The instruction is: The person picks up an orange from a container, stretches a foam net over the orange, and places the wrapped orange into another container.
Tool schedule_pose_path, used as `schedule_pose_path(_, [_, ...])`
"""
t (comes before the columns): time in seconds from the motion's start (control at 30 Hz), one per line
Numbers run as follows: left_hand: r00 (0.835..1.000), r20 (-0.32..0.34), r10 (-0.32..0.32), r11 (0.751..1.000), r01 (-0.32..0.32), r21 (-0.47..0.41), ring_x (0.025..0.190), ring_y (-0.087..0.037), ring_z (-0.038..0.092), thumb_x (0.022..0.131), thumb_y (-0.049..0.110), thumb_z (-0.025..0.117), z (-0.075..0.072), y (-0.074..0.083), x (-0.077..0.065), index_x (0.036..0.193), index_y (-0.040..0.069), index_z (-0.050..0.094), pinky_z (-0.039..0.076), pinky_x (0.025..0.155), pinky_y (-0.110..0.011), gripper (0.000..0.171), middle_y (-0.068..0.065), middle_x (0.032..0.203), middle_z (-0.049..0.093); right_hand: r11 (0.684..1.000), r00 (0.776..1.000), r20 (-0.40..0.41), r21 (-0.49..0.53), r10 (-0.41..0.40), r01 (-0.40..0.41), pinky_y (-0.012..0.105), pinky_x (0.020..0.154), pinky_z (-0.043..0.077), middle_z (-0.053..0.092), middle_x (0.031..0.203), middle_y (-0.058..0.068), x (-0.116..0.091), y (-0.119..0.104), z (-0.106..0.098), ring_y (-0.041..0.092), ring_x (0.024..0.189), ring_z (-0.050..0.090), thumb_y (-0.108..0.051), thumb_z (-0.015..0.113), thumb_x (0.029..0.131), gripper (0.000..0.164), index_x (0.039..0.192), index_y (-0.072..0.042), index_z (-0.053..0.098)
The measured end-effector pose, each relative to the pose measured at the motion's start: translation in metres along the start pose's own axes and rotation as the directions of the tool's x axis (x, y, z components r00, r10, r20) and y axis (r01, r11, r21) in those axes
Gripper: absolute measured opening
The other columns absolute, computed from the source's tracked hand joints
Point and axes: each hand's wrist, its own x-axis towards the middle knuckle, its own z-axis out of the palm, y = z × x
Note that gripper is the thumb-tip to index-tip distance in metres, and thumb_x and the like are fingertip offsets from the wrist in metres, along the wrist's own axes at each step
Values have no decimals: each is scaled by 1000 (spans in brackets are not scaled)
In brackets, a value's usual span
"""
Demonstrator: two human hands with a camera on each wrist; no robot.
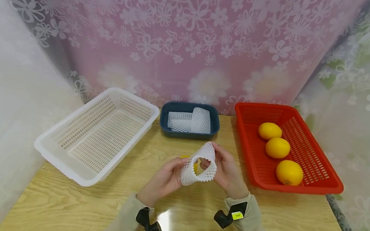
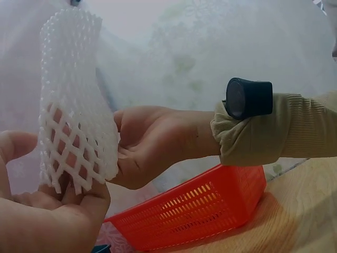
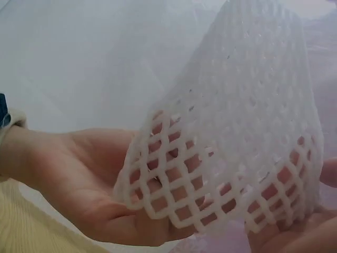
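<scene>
A white foam net sleeve (image 1: 189,170) is held between the two hands in front of the body, its round mouth stretched wide in the head view. The left hand (image 1: 166,177) grips its left side, and the right hand (image 1: 227,170) grips its right side with fingers inside the rim. In the left wrist view the sleeve (image 2: 73,100) stands upright, with fingers showing through the mesh. The right wrist view shows the sleeve (image 3: 237,116) close up. Part of a yellow-orange fruit (image 1: 195,167) shows through the mouth; whether anything touches it is hidden.
A dark blue tray (image 1: 188,135) at the back holds more foam net sleeves (image 1: 200,120). On the left stands a white slotted basket (image 1: 105,135). To the right, a red basket (image 1: 248,160) contains three yellow-orange fruits (image 1: 277,148). A floral curtain (image 1: 181,59) hangs behind.
</scene>
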Motion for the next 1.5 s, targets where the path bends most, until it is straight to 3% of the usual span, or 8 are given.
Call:
schedule_pose_path(0.17, [999, 52, -6, 1000, 7, -11, 89, -9, 63, 106, 21, 29, -3, -1, -3, 108, 6, 62, 51, 74, -21, 36, -1, 103, 67, 999, 995, -98, -49, 10, -15, 22, 63, 43, 65, 81, 1, -2, 2, 1, 14, 67, 55, -19, 24, 110, 48, 95, -7, 68])
schedule_pose_path(0.3, [1000, 23, 14, 999, -13, -44, 98, -12, 58, 101, 22, 48, -2, 2, -4, 120, 3, 51, 49, 83, -23, 26, -4, 113, 58, 989, 981, -185, -127, 57, -81, 18, 63, 45, 64, 82, -1, -3, 7, 3, 9, 67, 57, -21, 40, 108, 33, 97, -9, 69])
schedule_pose_path(0.43, [997, -16, 79, 992, -80, -95, 113, -17, 52, 103, 20, 41, -1, 6, -5, 128, 1, 41, 45, 95, -28, 32, -8, 125, 51, 969, 966, -239, -198, 96, -145, 19, 74, 49, 63, 98, -1, -5, 12, 3, 10, 83, 58, -26, 58, 101, 18, 105, -11, 67])
schedule_pose_path(0.6, [984, -31, 178, 976, -180, -121, 108, -15, 60, 107, 19, 18, -4, 11, -3, 114, 4, 58, 47, 94, -28, 43, -4, 113, 64, 957, 957, -261, -224, 125, -186, 19, 75, 48, 63, 97, -1, -7, 17, -3, 10, 84, 57, -24, 55, 103, 18, 106, -11, 67])
schedule_pose_path(0.77, [967, -140, 214, 971, -227, -82, 99, -15, 65, 108, 15, 25, -6, 12, 2, 107, 2, 63, 51, 90, -27, 40, -6, 104, 68, 960, 918, -380, -199, 110, -198, 23, 88, 47, 59, 109, 0, -4, 20, -8, 12, 99, 55, -26, 47, 105, 23, 115, -10, 60])
schedule_pose_path(1.0, [931, -358, 77, 996, -90, -17, 84, -11, 63, 106, 19, 33, -25, 13, 7, 98, 6, 63, 52, 77, -24, 33, -2, 92, 66, 986, 872, -486, -113, 55, -125, 26, 94, 44, 59, 108, 0, 4, 25, -21, 12, 100, 54, -21, 37, 107, 24, 112, -9, 57])
schedule_pose_path(1.3, [904, -428, -29, 997, 54, 47, 73, -10, 66, 105, 20, 34, -59, 12, 8, 92, 9, 66, 54, 66, -24, 36, 0, 82, 71, 991, 802, -597, -118, -16, -68, 26, 88, 46, 61, 101, 0, 13, 49, -57, 13, 95, 56, -16, 44, 105, 20, 99, -10, 62])
schedule_pose_path(1.5, [882, -468, -53, 996, 83, 44, 74, -9, 66, 105, 18, 35, -81, 4, 11, 86, 9, 66, 53, 68, -22, 37, 0, 79, 70, 969, 753, -649, -238, -105, -70, 24, 82, 48, 63, 96, 0, 17, 62, -77, 11, 90, 58, -13, 48, 103, 20, 95, -9, 65])
